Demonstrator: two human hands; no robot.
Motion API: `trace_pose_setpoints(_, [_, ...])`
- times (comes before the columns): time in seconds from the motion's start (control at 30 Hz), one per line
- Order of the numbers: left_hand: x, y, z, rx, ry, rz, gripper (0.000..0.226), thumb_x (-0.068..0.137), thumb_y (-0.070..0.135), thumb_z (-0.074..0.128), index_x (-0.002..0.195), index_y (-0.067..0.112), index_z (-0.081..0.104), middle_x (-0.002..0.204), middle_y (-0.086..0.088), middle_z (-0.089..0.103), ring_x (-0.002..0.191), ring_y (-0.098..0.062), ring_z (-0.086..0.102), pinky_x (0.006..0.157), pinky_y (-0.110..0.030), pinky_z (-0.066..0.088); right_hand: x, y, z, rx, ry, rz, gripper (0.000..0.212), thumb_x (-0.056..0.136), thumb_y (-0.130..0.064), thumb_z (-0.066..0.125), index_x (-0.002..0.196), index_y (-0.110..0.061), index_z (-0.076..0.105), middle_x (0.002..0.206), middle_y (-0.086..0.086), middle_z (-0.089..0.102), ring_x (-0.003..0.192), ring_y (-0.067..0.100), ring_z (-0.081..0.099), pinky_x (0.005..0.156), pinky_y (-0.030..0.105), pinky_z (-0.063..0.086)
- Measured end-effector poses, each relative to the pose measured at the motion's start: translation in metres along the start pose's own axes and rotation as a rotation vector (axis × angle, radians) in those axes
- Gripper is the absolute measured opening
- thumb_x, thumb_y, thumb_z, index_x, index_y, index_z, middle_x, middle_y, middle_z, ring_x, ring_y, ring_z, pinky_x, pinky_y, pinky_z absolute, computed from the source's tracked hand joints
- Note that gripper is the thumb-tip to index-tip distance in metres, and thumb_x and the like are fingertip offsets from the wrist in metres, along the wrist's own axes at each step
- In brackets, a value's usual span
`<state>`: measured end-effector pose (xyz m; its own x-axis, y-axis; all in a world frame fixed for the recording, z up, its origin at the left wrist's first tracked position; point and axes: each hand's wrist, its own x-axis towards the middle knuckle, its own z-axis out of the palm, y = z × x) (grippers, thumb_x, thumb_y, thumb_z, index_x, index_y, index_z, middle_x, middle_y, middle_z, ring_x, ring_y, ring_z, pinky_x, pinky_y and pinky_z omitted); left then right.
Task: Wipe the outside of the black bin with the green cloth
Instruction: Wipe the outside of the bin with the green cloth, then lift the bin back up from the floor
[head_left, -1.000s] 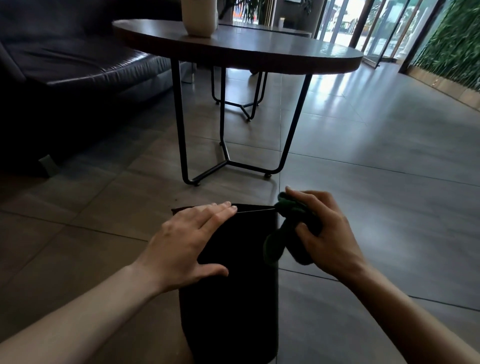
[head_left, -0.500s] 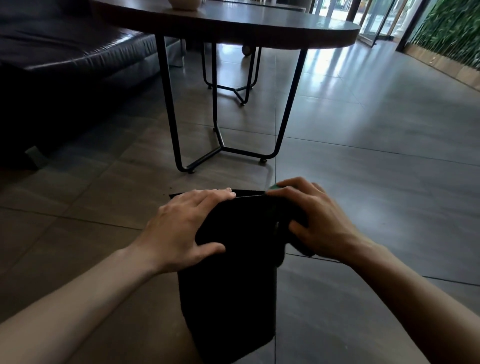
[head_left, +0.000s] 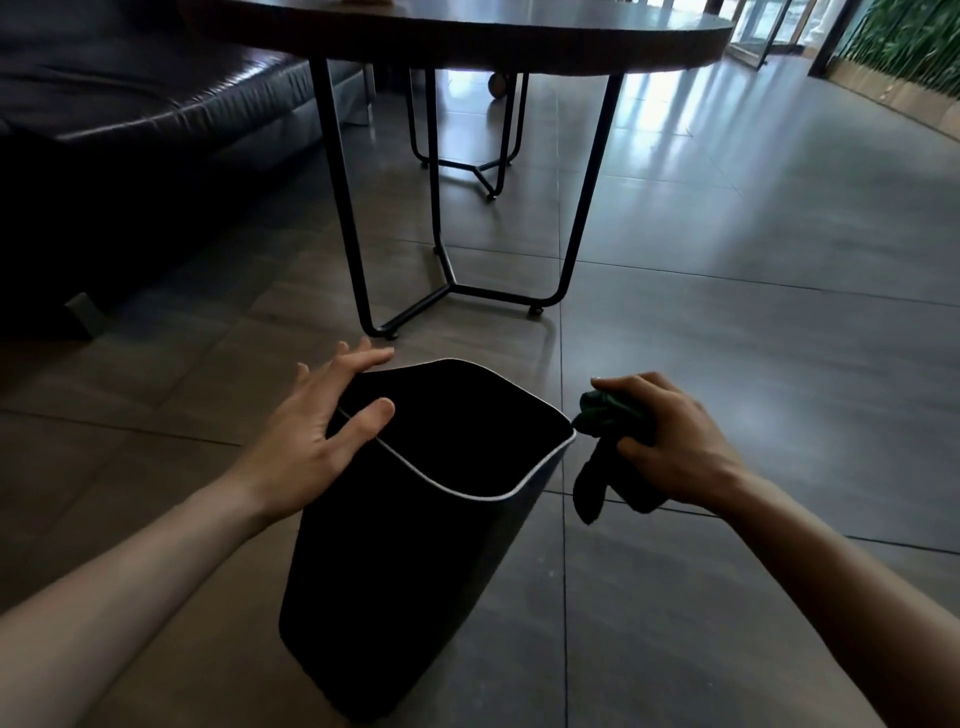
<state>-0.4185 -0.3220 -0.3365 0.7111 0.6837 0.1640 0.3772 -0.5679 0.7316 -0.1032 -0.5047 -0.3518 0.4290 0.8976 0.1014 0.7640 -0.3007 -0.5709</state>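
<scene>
The black bin stands on the tiled floor in front of me, its open top facing up with a thin pale rim. My left hand grips the bin's left rim, thumb inside and fingers on the outside. My right hand is just right of the bin's top corner, closed around the bunched green cloth. A tail of the cloth hangs down beside the bin's right wall, close to it.
A round dark table on black metal legs stands just beyond the bin. A dark leather sofa fills the left. Glass doors and a green plant wall are at the far right. Open tiled floor lies to the right.
The bin's opening is now in view, where before only its side showed. My right hand with the cloth has come off the rim to the right. My left hand has shifted to grip the rim.
</scene>
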Motion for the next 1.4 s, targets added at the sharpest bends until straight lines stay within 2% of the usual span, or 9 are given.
trace_pose_setpoints(0.27, [0.005,-0.003,-0.001,-0.086,0.020,-0.172,0.059,0.094,0.038,0.041,0.151,0.037,0.027,0.157,0.010,0.033,0.145,-0.005,0.027,0.115,-0.028,0.022,0.016,0.017,0.026,0.240,0.005,0.321,0.049,0.096,-0.009,0.057,0.133,-0.041,0.062,0.123,0.001,0.053,0.113,0.026,0.056,0.098,0.044,0.053])
trace_pose_setpoints(0.4, [0.003,-0.013,-0.010,-0.122,0.048,-0.255,0.049,0.107,0.024,0.037,0.154,0.029,0.027,0.156,0.009,0.037,0.140,-0.006,0.033,0.112,-0.028,0.026,0.022,0.003,0.041,0.508,-0.125,0.481,0.040,0.102,-0.009,0.044,0.128,-0.031,0.065,0.106,0.008,0.070,0.080,0.019,0.069,0.059,0.027,0.055])
trace_pose_setpoints(0.57, [0.001,-0.025,-0.023,-0.054,0.124,-0.497,0.039,0.104,0.048,0.034,0.137,0.032,0.048,0.134,-0.004,0.058,0.121,-0.022,0.054,0.091,-0.037,0.042,0.012,-0.017,0.063,0.750,-0.186,0.597,0.029,0.101,-0.018,0.043,0.106,-0.024,0.071,0.081,0.007,0.071,0.054,0.015,0.066,0.045,0.025,0.046])
trace_pose_setpoints(0.67, [0.002,-0.030,-0.031,0.042,0.156,-0.666,0.049,0.097,0.065,0.033,0.115,0.023,0.051,0.103,-0.005,0.062,0.081,-0.017,0.060,0.061,-0.028,0.042,0.008,-0.023,0.068,0.937,-0.225,0.714,0.028,0.100,-0.034,0.054,0.105,-0.010,0.067,0.077,0.013,0.076,0.062,0.028,0.073,0.052,0.033,0.056])
trace_pose_setpoints(0.77, [0.004,-0.033,-0.030,0.082,0.194,-0.717,0.056,0.092,0.074,0.032,0.103,0.021,0.051,0.086,0.007,0.053,0.070,-0.012,0.055,0.052,-0.024,0.037,0.007,-0.026,0.069,0.951,-0.225,0.692,0.027,0.097,-0.034,0.066,0.111,-0.012,0.069,0.087,0.015,0.078,0.072,0.031,0.077,0.059,0.038,0.060])
trace_pose_setpoints(0.9, [0.012,-0.030,-0.028,0.026,0.266,-0.688,0.057,0.093,0.071,0.038,0.088,0.021,0.064,0.091,-0.002,0.065,0.079,-0.017,0.060,0.054,-0.029,0.041,0.007,-0.030,0.069,0.929,-0.174,0.671,0.014,0.095,-0.020,0.070,0.108,-0.018,0.071,0.080,0.011,0.079,0.071,0.029,0.078,0.059,0.038,0.060])
trace_pose_setpoints(1.13, [0.039,-0.035,0.003,-0.299,0.286,-0.685,0.048,0.103,0.044,0.048,0.088,0.006,0.073,0.095,-0.017,0.073,0.100,-0.036,0.067,0.097,-0.050,0.049,0.032,-0.028,0.040,0.828,-0.021,0.615,0.016,0.093,-0.010,0.067,0.099,-0.024,0.072,0.073,0.012,0.077,0.055,0.024,0.072,0.042,0.027,0.050])
trace_pose_setpoints(1.23, [0.056,-0.036,0.021,-0.434,0.259,-0.652,0.029,0.104,0.033,0.048,0.092,0.015,0.068,0.092,-0.004,0.069,0.102,-0.030,0.065,0.090,-0.045,0.049,0.048,-0.027,0.029,0.794,0.051,0.606,0.016,0.093,-0.010,0.066,0.101,-0.023,0.071,0.076,0.014,0.074,0.049,0.021,0.070,0.041,0.025,0.048])
trace_pose_setpoints(1.4, [0.078,-0.031,0.045,-0.532,0.239,-0.599,0.018,0.102,0.018,0.052,0.118,0.013,0.055,0.110,-0.013,0.067,0.104,-0.032,0.064,0.078,-0.033,0.044,0.065,-0.019,0.023,0.770,0.119,0.607,0.020,0.096,-0.009,0.064,0.095,-0.029,0.066,0.088,0.018,0.074,0.052,0.023,0.072,0.043,0.028,0.051])
